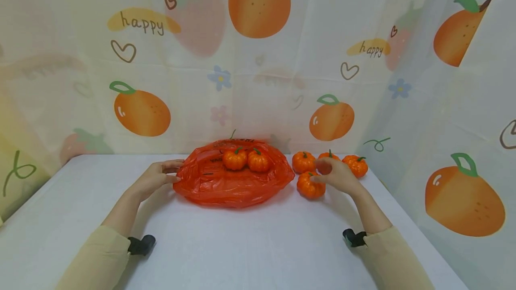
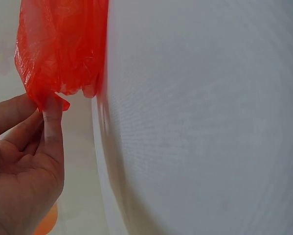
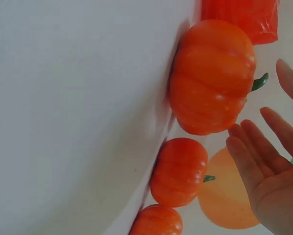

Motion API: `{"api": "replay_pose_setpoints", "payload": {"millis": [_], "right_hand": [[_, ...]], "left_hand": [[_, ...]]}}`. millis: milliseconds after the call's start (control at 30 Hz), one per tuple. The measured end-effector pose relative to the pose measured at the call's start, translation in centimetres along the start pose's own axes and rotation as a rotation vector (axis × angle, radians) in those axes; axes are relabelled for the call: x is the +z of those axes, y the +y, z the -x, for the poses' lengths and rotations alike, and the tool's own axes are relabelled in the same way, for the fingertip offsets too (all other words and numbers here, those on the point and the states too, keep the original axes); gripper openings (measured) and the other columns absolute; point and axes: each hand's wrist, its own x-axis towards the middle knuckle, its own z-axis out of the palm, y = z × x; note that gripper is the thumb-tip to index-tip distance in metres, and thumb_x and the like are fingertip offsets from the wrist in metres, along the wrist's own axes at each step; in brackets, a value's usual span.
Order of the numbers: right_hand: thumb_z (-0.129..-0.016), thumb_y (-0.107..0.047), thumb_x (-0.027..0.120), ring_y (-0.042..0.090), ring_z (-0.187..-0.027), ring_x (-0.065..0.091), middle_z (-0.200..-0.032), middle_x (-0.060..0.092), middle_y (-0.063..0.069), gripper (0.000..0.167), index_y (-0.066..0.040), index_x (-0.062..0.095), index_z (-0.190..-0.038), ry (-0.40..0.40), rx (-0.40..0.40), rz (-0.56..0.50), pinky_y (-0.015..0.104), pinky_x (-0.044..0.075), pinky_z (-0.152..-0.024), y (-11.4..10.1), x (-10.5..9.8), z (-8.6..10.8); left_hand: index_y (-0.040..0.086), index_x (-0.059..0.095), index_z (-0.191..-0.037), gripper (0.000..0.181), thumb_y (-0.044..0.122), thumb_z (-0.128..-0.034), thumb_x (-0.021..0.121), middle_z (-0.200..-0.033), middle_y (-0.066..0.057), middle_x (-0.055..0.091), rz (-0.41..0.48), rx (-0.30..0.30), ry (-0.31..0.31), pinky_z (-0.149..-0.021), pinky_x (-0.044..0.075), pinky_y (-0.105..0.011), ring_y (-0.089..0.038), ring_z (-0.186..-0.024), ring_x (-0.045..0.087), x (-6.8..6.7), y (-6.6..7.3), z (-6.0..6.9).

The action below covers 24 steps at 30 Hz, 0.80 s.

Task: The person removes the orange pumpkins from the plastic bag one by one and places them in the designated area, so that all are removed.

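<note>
A red plastic bag [image 1: 235, 194] lies on its side in the middle of the table, its mouth spread open. Inside it, two small orange pumpkins [image 1: 234, 160] sit side by side. My left hand [image 1: 155, 179] pinches the bag's left edge between thumb and fingers, as the left wrist view shows. Beside the bag's right end stands another pumpkin [image 1: 309, 188], stem upward. My right hand [image 1: 337, 174] hovers right by this pumpkin with thumb and fingers spread; in the right wrist view the nearest pumpkin [image 3: 212, 78] has nothing gripping it.
Behind the right hand, more pumpkins stand in a row near the table's back edge: one at left [image 1: 303, 162], one partly hidden [image 1: 328, 155], one at right [image 1: 355, 166]. A white cloth covers the table [image 1: 258, 245]. A fruit-printed curtain [image 1: 258, 84] hangs behind.
</note>
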Motion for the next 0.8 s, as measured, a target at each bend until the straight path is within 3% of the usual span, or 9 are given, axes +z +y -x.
{"api": "replay_pose_setpoints", "payload": {"millis": [333, 800], "right_hand": [[-0.085, -0.034, 0.075, 0.036, -0.119, 0.058, -0.132, 0.063, 0.015, 0.058, -0.007, 0.059, -0.134, 0.011, -0.049, -0.004, 0.049, 0.053, -0.099, -1.6, -0.1, -0.3], [-0.086, -0.039, 0.074, 0.036, -0.123, 0.059, -0.136, 0.062, 0.014, 0.058, -0.011, 0.059, -0.135, -0.016, -0.08, -0.054, 0.048, 0.057, -0.095, -3.8, 0.2, -1.2]], "left_hand": [[-0.002, 0.042, -0.147, 0.057, 0.009, -0.0929, 0.056, -0.157, -0.022, 0.037, -0.003, -0.004, -0.002, -0.107, 0.05, -0.048, -0.044, -0.14, 0.04, 0.0, 0.1, 0.1], [-0.002, 0.044, -0.145, 0.055, 0.009, -0.0923, 0.056, -0.158, -0.021, 0.036, 0.007, 0.013, -0.007, -0.107, 0.05, -0.048, -0.044, -0.141, 0.039, 0.0, 0.0, 0.1]]}}
